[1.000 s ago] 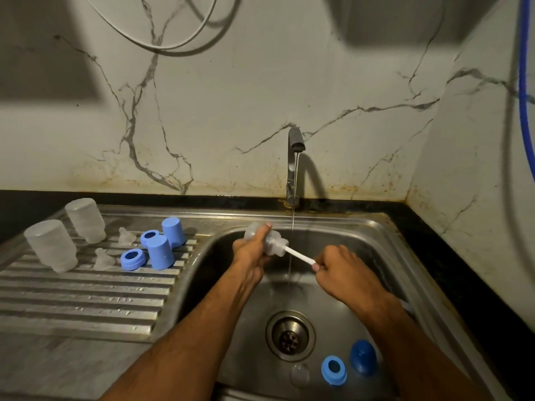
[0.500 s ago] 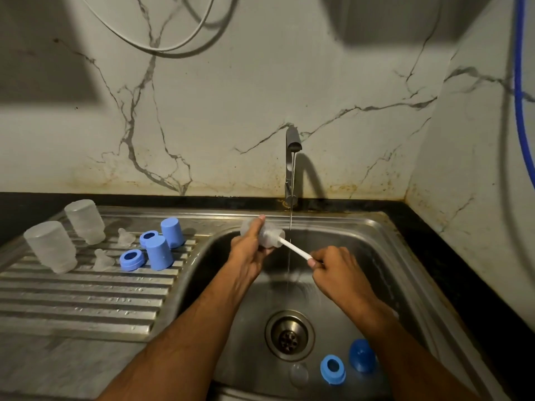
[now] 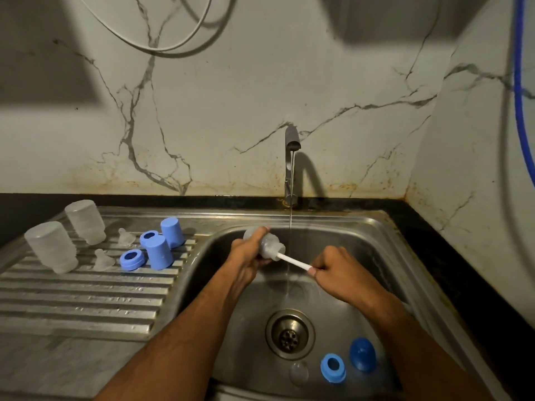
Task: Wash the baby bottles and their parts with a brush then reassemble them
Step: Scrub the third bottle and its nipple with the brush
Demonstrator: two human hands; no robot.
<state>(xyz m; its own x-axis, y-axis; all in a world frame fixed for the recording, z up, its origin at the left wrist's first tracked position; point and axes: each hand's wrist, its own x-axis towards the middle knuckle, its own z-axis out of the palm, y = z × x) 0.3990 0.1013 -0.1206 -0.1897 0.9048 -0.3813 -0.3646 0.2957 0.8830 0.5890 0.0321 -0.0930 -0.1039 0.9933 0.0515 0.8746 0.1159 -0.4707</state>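
My steel drainboard (image 3: 86, 296) fills the left of the frame. At its upper left two bottles (image 3: 52, 246) stand inverted, beside two teats (image 3: 102, 260), two rings (image 3: 131, 259) and two caps (image 3: 159, 252). The basin (image 3: 373, 250), lower right, holds a ring, a cap and a clear teat near the drain (image 3: 290, 334).

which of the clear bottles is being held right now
The bottle over the sink, held by the left hand with the brush inside. The other two bottles stand upside down, untouched, on the drainboard.
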